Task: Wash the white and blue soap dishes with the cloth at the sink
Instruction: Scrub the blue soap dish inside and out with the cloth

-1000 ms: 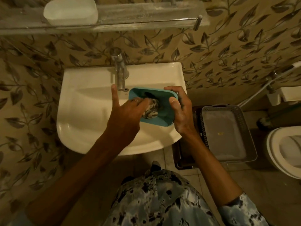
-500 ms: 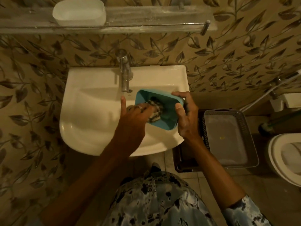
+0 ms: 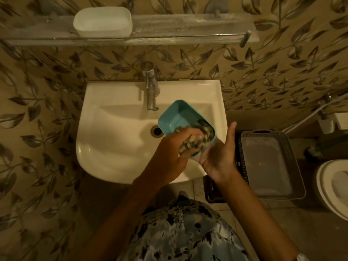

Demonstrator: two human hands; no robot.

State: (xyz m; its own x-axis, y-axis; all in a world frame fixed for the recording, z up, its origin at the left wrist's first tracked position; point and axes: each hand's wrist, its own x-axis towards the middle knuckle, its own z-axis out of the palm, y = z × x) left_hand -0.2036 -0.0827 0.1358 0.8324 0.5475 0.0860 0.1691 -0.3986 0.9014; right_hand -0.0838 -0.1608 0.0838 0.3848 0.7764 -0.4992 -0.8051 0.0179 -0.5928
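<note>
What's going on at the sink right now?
A person is scrubbing the blue soap dish over the sink. The left hand grips the patterned cloth and rubs it inside the tilted dish. The right hand cradles the dish from underneath, its fingers hidden. The white soap dish sits on the glass shelf above, untouched.
</note>
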